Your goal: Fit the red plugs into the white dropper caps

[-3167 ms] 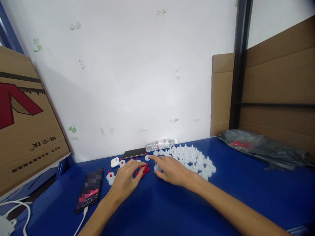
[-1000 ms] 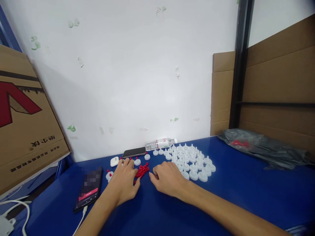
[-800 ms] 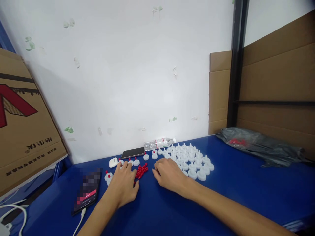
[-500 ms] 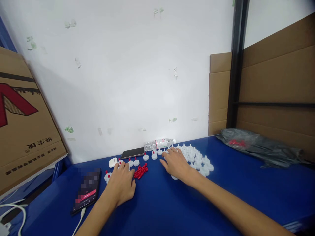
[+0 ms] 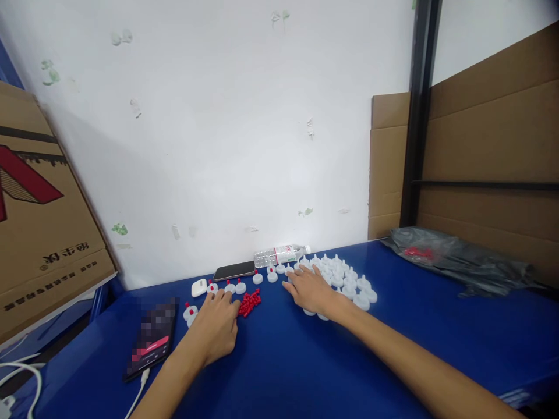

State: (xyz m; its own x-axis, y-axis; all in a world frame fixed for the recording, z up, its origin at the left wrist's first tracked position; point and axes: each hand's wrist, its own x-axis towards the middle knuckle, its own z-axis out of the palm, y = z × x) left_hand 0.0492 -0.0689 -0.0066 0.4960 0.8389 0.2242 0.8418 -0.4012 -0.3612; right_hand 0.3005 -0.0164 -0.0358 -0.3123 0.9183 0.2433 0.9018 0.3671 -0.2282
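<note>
My left hand (image 5: 217, 324) rests at the left edge of a pile of small red caps (image 5: 249, 302), fingers bent down and slightly apart, index finger beside the pile. Its fingertips are partly hidden, and I make out nothing held. Around it stand white round nozzle lids with red tips (image 5: 190, 312), with more such lids (image 5: 240, 287) behind. My right hand (image 5: 311, 289) reaches over the left side of a cluster of white nozzle lids (image 5: 349, 282) without red tips. Its fingers are stretched out over the lids, the thumb apart.
A clear water bottle (image 5: 279, 255) and a dark phone (image 5: 234, 270) lie along the wall, near a white earbud case (image 5: 199, 287). At left is a second phone (image 5: 152, 337) on a charging cable (image 5: 138, 396). A grey plastic bag (image 5: 458, 265) lies at right on the blue table (image 5: 279, 372).
My left hand's index finger has shifted slightly towards the red caps. My right hand has moved a little to the left over the white lids. The whole view has shifted slightly.
</note>
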